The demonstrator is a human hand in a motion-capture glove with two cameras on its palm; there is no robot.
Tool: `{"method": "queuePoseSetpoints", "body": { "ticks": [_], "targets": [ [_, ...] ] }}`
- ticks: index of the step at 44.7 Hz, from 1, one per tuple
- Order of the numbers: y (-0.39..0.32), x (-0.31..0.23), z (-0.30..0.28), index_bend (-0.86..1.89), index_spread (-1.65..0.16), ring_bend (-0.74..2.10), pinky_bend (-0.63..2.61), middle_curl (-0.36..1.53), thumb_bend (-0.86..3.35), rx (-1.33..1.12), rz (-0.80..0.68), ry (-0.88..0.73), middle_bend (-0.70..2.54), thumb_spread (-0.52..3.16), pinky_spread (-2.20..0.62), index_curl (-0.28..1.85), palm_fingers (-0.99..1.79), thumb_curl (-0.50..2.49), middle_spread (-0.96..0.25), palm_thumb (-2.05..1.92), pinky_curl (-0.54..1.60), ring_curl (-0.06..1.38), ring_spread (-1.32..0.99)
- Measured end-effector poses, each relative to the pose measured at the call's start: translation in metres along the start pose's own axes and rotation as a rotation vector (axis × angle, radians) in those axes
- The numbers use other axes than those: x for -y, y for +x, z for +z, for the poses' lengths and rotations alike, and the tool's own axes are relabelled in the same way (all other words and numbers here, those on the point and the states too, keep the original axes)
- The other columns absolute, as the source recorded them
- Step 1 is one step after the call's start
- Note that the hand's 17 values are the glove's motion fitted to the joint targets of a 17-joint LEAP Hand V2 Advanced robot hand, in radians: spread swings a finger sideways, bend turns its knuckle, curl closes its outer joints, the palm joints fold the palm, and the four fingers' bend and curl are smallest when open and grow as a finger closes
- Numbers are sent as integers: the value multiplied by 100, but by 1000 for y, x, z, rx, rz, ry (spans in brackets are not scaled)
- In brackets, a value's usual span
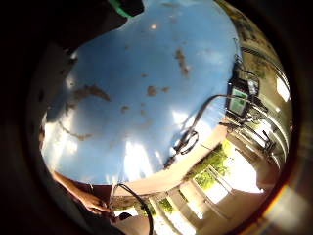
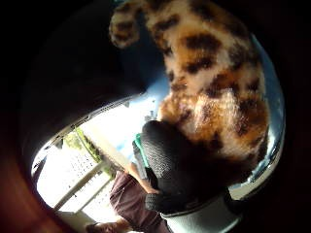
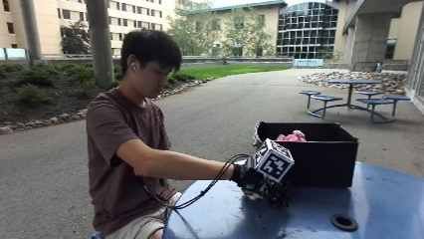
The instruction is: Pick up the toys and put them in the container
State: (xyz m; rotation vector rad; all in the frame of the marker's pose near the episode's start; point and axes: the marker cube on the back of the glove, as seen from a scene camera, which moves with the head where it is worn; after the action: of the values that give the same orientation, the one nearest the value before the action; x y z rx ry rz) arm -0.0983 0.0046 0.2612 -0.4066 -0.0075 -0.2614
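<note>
On the blue surface (image 3: 371, 204) beside the black container (image 3: 311, 154), the gloved hand (image 3: 260, 183) gripped a spotted plush toy (image 2: 214, 82); its dangling limbs could snag the container's rim.

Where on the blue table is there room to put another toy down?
Bare tabletop lies between the black container and the round center hole, and along the near edge beside the person. It is crowded just in front of the container, where the gloved hand grips the spotted plush toy.
</note>
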Motion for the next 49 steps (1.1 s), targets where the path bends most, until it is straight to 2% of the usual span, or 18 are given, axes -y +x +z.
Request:
{"method": "queuePoseSetpoints", "body": {
  "ticks": [4,12,20,25,28,30,33,34,35,36,41,43,44,46,49],
  "targets": [
    [4,-4,-10,18,-9,83,82,35,11,-40,-15,-40,28,149,-8,17,31,30,3,22,31,34,-14],
    [9,-10,-19,20,-15,78,71,40,23,-163,1,-137,35,163,-6,25,14,36,0,38,31,38,-18],
    [-2,-9,-3,0,-17,95,78,44,30,-195,53,-74,45,162,-8,18,15,39,-3,41,32,40,-25],
    [0,-1,11,-11,-15,122,101,47,30,-295,216,20,56,159,-23,8,43,38,-7,40,36,45,-33],
    [-5,2,17,-9,-14,132,112,52,34,-305,187,82,73,159,-34,2,78,41,-11,48,36,46,-34],
    [-7,3,20,7,-15,135,106,55,39,-293,171,112,84,161,-39,3,102,43,-14,57,35,46,-34],
    [-10,6,22,18,-16,136,100,57,45,-259,196,136,90,161,-43,5,116,45,-16,64,35,47,-33],
    [-11,7,23,37,-17,130,90,61,46,-244,204,136,100,161,-44,11,136,46,-17,66,34,47,-33],
    [-11,7,23,40,-18,130,89,61,47,-226,203,132,102,160,-45,11,135,47,-17,68,35,48,-33],
    [-11,8,23,54,-18,128,84,63,48,-202,194,123,105,160,-46,16,142,47,-17,69,34,48,-33],
    [-8,10,20,101,-16,121,68,62,59,-2,126,36,103,166,-47,32,143,50,-17,79,30,46,-33],
    [-3,9,17,107,-13,119,67,61,65,76,105,2,102,170,-45,35,140,51,-15,81,31,46,-32],
    [0,8,14,109,-8,116,69,61,69,112,96,-4,101,174,-41,37,138,51,-8,79,31,45,-28],
    [5,6,7,113,-4,113,72,61,78,177,82,11,103,174,-32,39,136,53,-4,84,33,44,-15],
    [10,1,-10,113,-3,120,78,63,90,265,80,65,98,168,-15,42,124,64,-7,98,34,46,-11]
  ]
}}
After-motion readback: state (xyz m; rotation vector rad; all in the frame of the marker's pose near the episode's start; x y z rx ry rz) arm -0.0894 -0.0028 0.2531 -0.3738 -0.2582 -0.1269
